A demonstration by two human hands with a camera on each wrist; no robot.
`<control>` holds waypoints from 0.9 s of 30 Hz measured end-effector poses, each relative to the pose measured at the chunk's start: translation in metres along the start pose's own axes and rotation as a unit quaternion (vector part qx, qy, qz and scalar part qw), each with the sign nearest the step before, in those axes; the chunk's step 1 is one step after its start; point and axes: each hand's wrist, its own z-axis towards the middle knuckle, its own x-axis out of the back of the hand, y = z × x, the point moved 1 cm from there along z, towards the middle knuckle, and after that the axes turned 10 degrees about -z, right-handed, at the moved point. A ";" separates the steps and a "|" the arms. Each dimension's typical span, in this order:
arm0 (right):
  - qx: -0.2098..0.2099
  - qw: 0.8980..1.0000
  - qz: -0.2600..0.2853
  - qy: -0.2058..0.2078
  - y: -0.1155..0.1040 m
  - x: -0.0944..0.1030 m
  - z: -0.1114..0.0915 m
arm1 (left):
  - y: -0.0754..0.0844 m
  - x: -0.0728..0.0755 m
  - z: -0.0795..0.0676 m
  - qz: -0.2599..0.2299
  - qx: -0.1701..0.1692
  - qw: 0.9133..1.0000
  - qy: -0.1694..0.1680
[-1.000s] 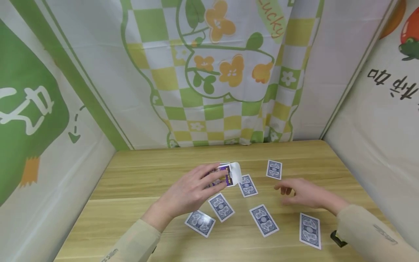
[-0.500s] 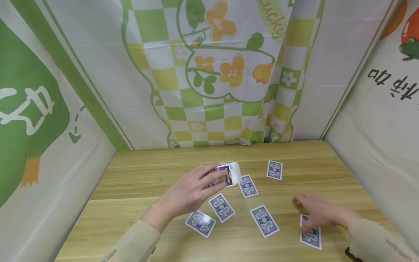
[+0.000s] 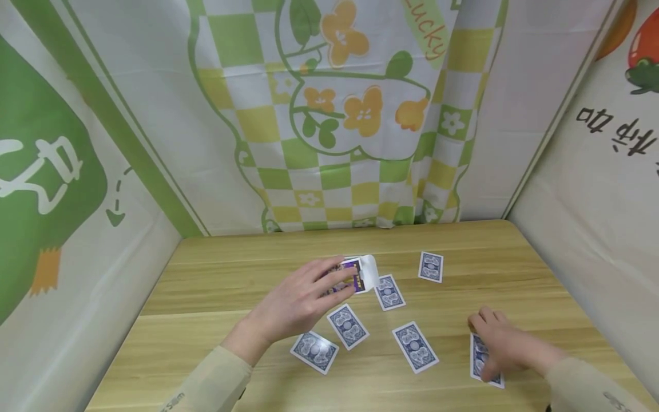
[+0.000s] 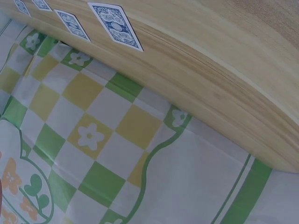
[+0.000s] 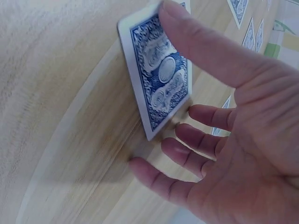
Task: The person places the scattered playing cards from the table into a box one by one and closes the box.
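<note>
My left hand (image 3: pixel 304 297) grips an opened playing card box (image 3: pixel 355 274), purple and yellow, over the middle of the table. Its white flap points right. My right hand (image 3: pixel 501 340) spans a blue-and-white playing card (image 3: pixel 479 357) lying face down at the front right. In the right wrist view the thumb presses on one end of this playing card (image 5: pixel 163 70), while the curled fingertips (image 5: pixel 170 145) stand close along its opposite edge. The left wrist view shows neither the left hand's fingers nor the box.
More face-down cards lie spread over the wooden table (image 3: pixel 216 274): a front middle card (image 3: pixel 415 347), a far right card (image 3: pixel 431 266), one by the box flap (image 3: pixel 389 292), and two below the left hand (image 3: pixel 348 326). Printed curtains (image 3: pixel 329 171) enclose the back and sides.
My right hand has moved down and right from near the far right card to the front right card, which has shifted slightly. The left hand with the box stays in place.
</note>
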 end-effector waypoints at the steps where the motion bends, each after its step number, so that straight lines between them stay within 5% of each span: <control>1: 0.000 1.000 -0.003 0.009 0.001 -0.001 0.001 | 0.000 0.000 0.000 -0.001 0.000 1.000 0.000; 14: 0.001 1.000 -0.002 0.029 0.009 0.002 0.008 | 0.000 -0.001 -0.001 -0.004 0.007 1.000 -0.003; 27: 0.021 0.996 0.073 0.038 0.014 0.003 0.012 | 0.000 -0.001 0.000 -0.002 0.006 1.000 -0.004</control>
